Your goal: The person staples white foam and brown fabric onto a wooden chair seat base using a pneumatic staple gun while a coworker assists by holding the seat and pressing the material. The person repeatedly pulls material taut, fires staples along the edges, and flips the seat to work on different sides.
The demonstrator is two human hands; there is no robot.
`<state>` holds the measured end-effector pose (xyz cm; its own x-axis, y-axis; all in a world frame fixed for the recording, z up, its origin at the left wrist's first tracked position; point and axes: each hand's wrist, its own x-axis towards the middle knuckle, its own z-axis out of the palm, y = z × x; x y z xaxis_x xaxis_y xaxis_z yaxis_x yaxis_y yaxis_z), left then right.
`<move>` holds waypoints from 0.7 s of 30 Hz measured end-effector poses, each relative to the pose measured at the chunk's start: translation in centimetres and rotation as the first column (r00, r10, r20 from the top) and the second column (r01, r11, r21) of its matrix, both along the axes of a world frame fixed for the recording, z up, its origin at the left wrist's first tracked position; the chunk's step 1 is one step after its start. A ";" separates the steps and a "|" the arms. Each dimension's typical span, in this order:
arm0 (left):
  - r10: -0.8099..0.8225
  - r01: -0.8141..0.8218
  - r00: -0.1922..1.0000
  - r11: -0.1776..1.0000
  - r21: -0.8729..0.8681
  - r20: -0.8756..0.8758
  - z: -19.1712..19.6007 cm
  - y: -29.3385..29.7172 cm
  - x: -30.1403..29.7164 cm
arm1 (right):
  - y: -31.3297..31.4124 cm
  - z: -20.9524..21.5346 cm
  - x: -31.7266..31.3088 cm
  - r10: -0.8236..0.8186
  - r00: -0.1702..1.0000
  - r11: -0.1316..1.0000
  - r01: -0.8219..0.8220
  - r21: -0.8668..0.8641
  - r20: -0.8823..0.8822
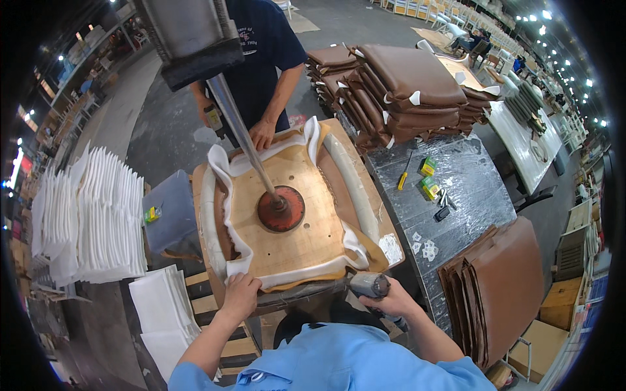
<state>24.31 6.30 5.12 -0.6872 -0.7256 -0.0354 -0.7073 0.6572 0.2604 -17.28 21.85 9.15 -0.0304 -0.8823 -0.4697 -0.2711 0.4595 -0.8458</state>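
Observation:
A wooden seat panel (297,174) lies upside down in front of me, ringed by white padding (240,253) and brown cover material (334,189). A round red press plate (282,210) on a metal rod (244,127) bears down on the panel's middle. At the near left corner, my left hand (240,296) pinches the padding's edge; its fingertips are partly hidden. My right hand (399,301) is wrapped round a dark staple gun (369,285) just off the near right corner.
Opposite stands a person with one hand (263,134) at the seat's far edge and a tool (214,118) in the other. White pad stacks (98,212) are left. Brown cushion covers (411,78), a black table (473,189), a yellow-handled screwdriver (402,180) and brown sheets (499,280) are right.

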 end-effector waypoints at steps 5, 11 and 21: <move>-0.004 0.015 0.993 0.995 0.096 -0.117 0.0 2.2 0.2 | -0.6 -1.0 -0.4 -0.133 0.991 0.989 0.130 0.072 0.027; -0.081 0.096 0.989 0.988 0.118 -0.127 1.1 0.8 -3.1 | -1.5 -3.2 -0.3 -0.233 0.968 0.971 0.225 -0.086 -0.092; -0.215 0.240 0.964 0.957 0.164 -0.154 -3.5 -1.6 -20.3 | -1.8 -3.4 2.2 -0.328 0.911 0.935 0.276 -0.221 -0.251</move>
<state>4.05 4.70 1.64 -0.8408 -0.5393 -0.0480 -0.4952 0.7302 0.4707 -15.11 20.09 5.76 -0.4154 -0.8775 -0.2397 -0.3797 0.4067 -0.8309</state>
